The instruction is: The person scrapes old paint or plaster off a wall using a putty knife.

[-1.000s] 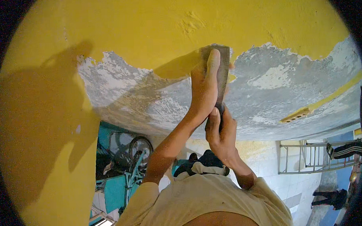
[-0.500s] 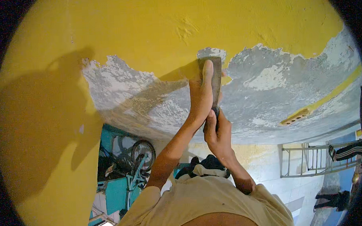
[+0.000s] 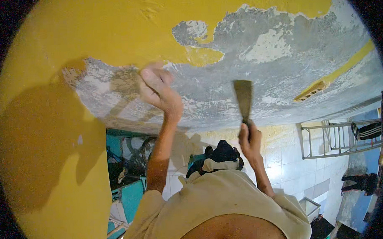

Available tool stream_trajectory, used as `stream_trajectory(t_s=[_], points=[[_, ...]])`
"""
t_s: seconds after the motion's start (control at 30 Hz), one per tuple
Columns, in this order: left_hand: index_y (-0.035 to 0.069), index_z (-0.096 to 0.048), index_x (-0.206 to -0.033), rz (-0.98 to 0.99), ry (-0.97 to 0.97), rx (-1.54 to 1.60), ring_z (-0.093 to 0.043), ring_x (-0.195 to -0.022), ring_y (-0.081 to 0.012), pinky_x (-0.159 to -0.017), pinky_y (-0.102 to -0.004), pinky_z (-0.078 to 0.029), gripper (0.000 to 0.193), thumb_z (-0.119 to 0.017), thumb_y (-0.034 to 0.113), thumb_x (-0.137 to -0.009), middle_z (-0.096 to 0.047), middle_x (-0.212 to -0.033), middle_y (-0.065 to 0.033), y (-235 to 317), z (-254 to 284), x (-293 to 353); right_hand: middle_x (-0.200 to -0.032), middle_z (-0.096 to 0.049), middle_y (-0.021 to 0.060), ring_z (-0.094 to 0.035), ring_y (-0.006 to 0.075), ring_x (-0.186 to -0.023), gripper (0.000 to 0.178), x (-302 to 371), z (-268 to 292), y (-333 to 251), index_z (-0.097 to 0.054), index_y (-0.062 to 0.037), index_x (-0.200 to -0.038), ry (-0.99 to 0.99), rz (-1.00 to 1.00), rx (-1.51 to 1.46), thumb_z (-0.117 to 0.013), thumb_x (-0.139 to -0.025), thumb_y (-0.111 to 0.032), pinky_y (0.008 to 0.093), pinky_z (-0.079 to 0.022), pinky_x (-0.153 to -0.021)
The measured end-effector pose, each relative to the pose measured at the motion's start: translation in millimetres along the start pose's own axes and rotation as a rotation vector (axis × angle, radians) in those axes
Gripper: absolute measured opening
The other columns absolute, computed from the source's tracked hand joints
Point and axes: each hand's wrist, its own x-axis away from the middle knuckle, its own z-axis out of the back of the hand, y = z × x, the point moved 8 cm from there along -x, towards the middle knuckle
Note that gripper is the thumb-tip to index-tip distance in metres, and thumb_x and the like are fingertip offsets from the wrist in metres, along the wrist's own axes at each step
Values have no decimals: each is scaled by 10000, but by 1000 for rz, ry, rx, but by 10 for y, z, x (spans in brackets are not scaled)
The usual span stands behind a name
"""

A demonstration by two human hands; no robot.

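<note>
Now parted, after a moment of working as a pair on one tool. Left hand (image 3: 159, 93) off the blade and moved away to the left, lifted against the bare grey plaster (image 3: 224, 101) just below the edge of the yellow paint (image 3: 112, 33). Fingers curled and blurred with motion (cannot tell whether a flake is pinched between them or nothing at all). Right hand (image 3: 249, 138) alone on the scraper (image 3: 243, 101), fist closed round the handle, blade upright in front of the stripped grey area and well apart from the left hand. No longer pressed flat under a palm at the paint line, as half a second ago. Hard to tell whether the blade's tip touches the plaster.

Freshly bared above: a small grey patch (image 3: 190, 33) inside the yellow, with a tongue of paint (image 3: 204, 56) left hanging beside it. Judging by that, a scraping stroke finished and the pressure taken off, with plenty of yellow left above and to the left.

Behind, a metal ladder (image 3: 339, 137) against the tiled wall at right.
</note>
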Motion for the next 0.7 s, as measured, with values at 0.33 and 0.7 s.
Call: stream_trajectory(t_s=[0.33, 0.7], points=[[175, -457, -1312, -623, -562, -933, -220, -1313, -428, -1044, -612, -129, 431, -399, 251, -891, -268, -1420, -217, -1139, -244, 1129, -543, -428, -26, -388, 30, -480, 299, -89, 445, -31, -462, -42, -812, 246, 19, -204, -448, -950, -307, 206, -312, -427], [21, -457, -1217, 543, -530, -945, -556, -869, -304, -742, -394, -445, 362, -499, 163, -887, -548, -1014, -171, -2280, 2387, 2497, -559, -511, 62, -478, 113, -491, 245, -7, -518, 139, -505, -10, -856, -158, 26, -149, -461, -933, -239, 278, -378, -458]])
